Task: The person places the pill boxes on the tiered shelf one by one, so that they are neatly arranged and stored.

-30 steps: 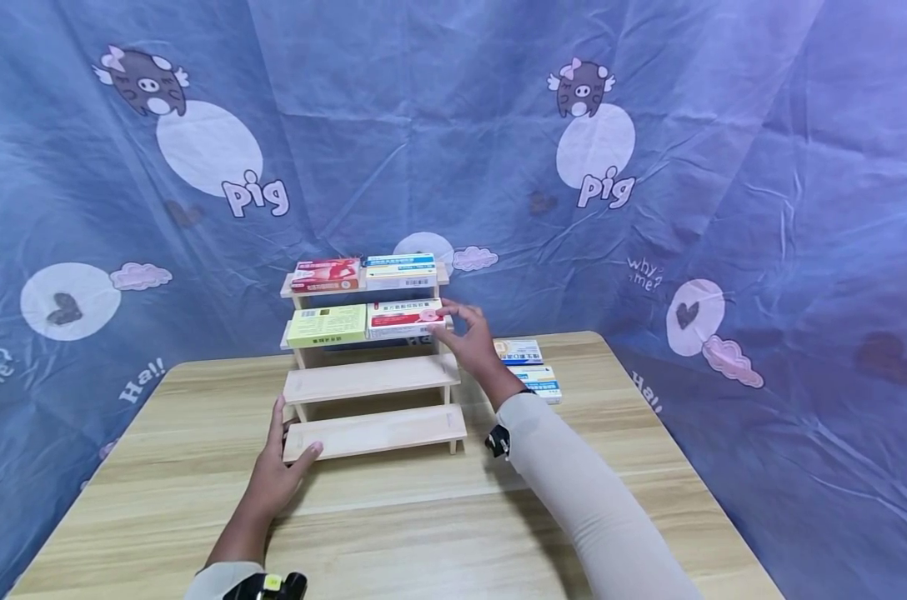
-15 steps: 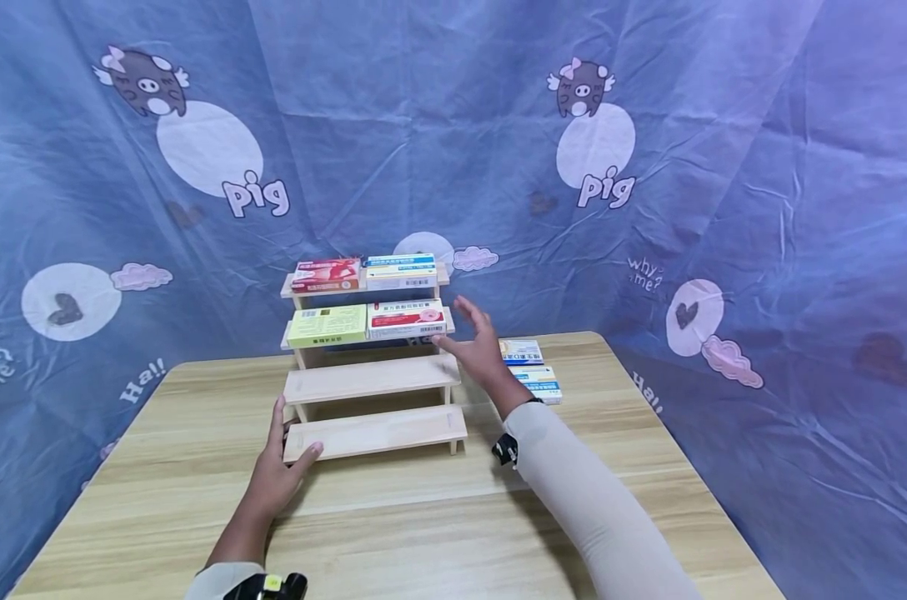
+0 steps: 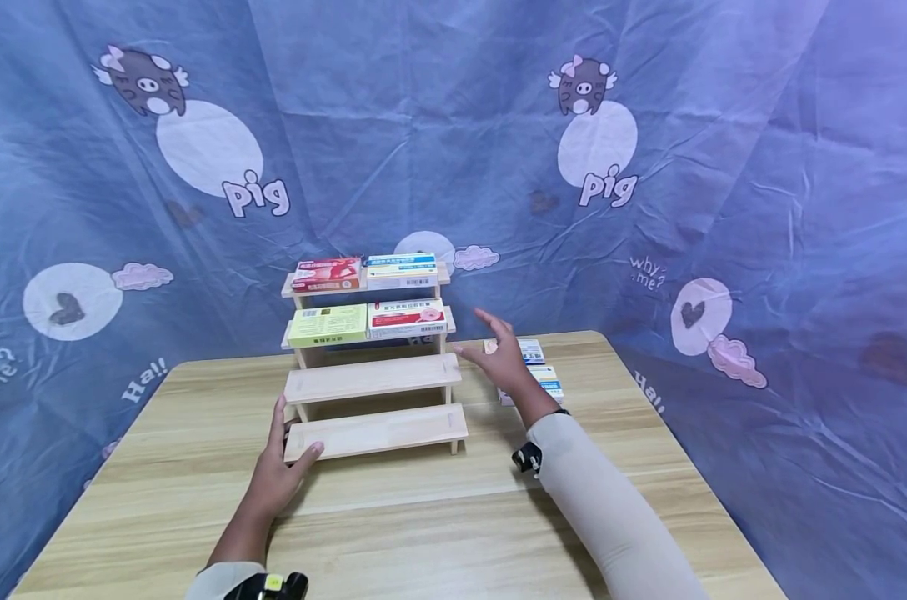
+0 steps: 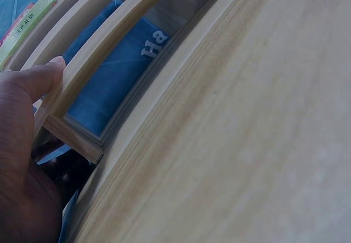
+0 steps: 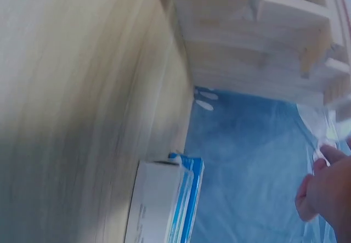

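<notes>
I see the right hand (image 3: 508, 362) has backed off the red-and-white medicine box (image 3: 407, 317), which lies flat on the wooden four-tier rack (image 3: 371, 379), second tier from top, just beside the yellow-green box (image 3: 328, 326); I'd call it settled. Right hand holds nothing, thumb and fingers wide, near the blue-and-white boxes (image 3: 548, 380) on the table (image 3: 393, 533). Left hand (image 3: 277, 479) grips the bottom tier's left end.

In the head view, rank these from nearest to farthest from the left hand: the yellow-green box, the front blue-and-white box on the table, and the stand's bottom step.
From the left hand:
1. Bottom step: gripped at its left end.
2. Yellow-green box: higher up, toward the back.
3. Front blue-and-white box: on the table, far to the right.
</notes>
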